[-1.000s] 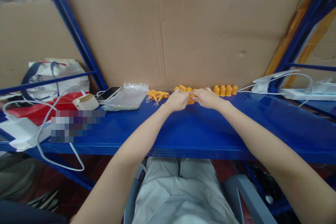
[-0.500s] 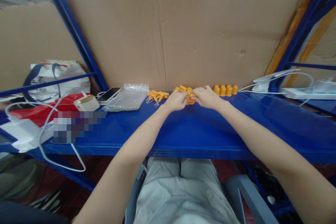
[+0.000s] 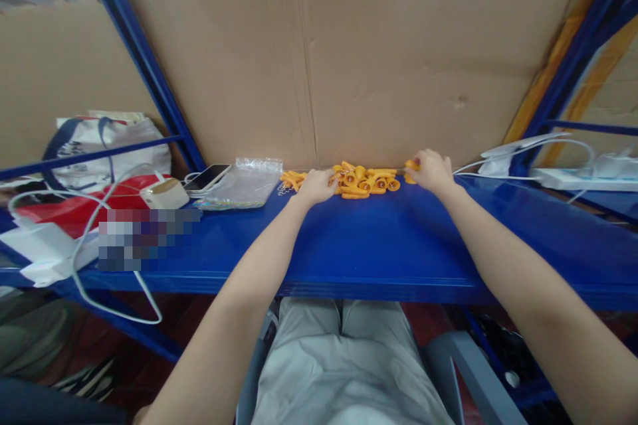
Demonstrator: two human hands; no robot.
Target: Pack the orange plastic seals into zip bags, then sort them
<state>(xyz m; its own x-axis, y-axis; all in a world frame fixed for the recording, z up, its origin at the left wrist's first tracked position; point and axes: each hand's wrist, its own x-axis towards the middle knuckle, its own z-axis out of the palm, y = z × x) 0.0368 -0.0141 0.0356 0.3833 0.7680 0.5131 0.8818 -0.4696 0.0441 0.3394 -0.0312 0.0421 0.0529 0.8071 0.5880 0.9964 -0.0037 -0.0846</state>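
Just now, a loose pile of orange pieces is lying at the far middle of the blue shelf, some of its cup-shaped ends facing the near side. At the pile's left end the left hand is resting with fingers curled; whether it is gripping a piece cannot be told. To the right of the pile, the right hand is touching an orange cup with bent fingertips, but how firmly it is closing on it is unclear. Left of the left hand, orange pieces with metal chains are lying partly hidden. Farther left, a clear plastic bag is lying beside a phone, and a white tote bag is sitting beyond a red bag. Behind everything, a cardboard sheet is standing upright.
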